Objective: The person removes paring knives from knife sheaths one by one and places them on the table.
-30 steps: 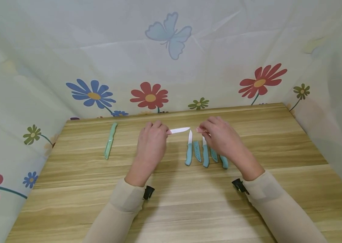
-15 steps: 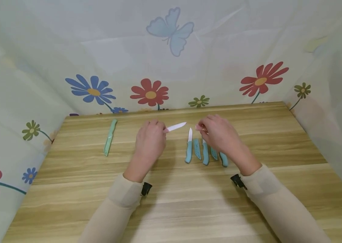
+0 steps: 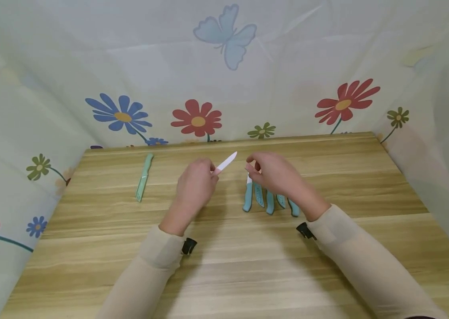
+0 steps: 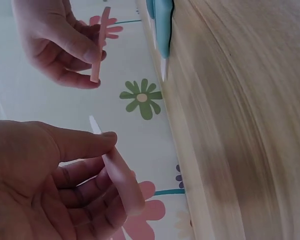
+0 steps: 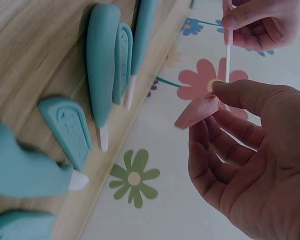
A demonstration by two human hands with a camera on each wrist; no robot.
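My left hand (image 3: 195,184) grips a small knife (image 4: 122,182) by its pink handle, its white blade pointing up and to the right in the head view. Between thumb and fingers of my right hand (image 3: 278,173) is a pink knife sheath (image 5: 197,111). Knife and sheath are apart, both held above the table. Below the right hand lie several blue-handled knives, among them a left one (image 3: 247,198) and a middle one (image 3: 270,204), with blue sheaths such as this one (image 5: 70,131) between them. The right hand partly hides that row in the head view.
A green knife (image 3: 144,178) in its green sheath lies at the left of the wooden table (image 3: 224,266). A flower-printed cloth (image 3: 288,57) encloses the table at the back and both sides.
My left hand has turned the knife, so its blade tilts more steeply upward. The right hand has moved left with the sheath, now over the blue knives' blades.
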